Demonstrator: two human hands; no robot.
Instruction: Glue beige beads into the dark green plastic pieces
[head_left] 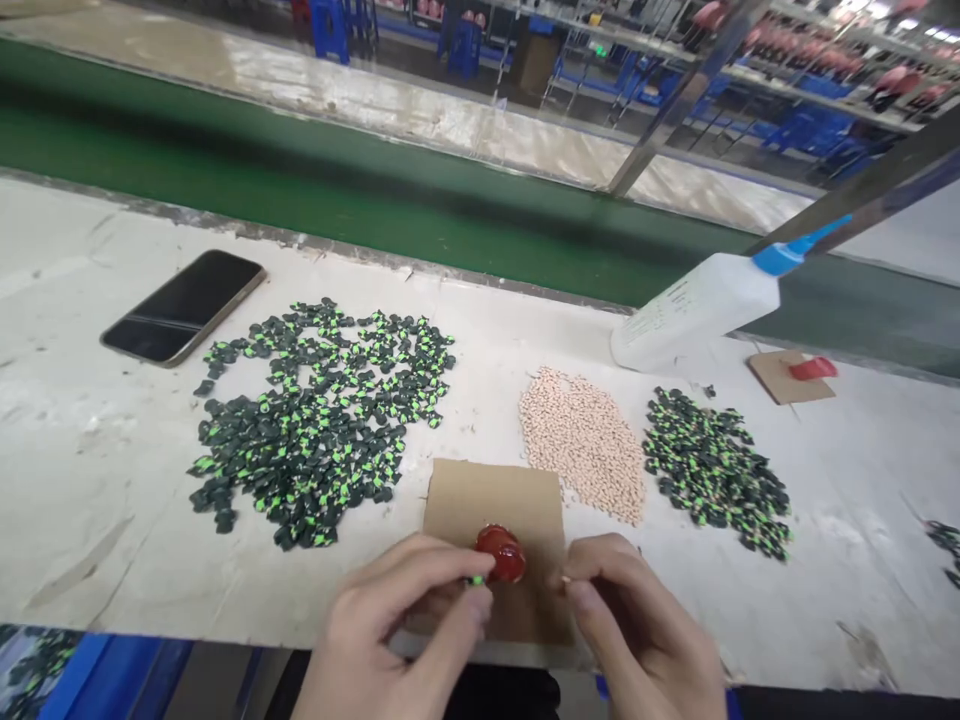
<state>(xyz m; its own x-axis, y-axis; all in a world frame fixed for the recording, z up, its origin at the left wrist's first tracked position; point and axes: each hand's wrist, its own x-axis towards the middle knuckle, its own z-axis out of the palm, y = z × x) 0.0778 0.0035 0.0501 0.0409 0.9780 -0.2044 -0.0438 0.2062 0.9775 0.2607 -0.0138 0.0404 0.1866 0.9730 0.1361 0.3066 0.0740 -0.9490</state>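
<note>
Left hand sits lowest in view, at the near edge of the white, scuffed bench. Its thumb and forefinger are pinched on a small black-and-green moulded piece. Right hand, just beside it, has its fingertips pressed together on a thin pale sliver, too small to identify.

Between the two hands, a glossy red rounded cap rests on a flat brown cardboard square. The held piece is at the cap's left side; whether they touch cannot be told.

Left of the card lies a broad loose heap of black-and-green pieces. Right of it is a mound of matte beige pellets, then a smaller black-and-green heap.

Behind these, a white plastic bottle with blue nozzle lies tilted on its side. Near it, a smaller cardboard scrap carries a second red cap. A black glass-faced phone lies flat at far left. A smooth green conveyor belt runs along the bench's far edge.
</note>
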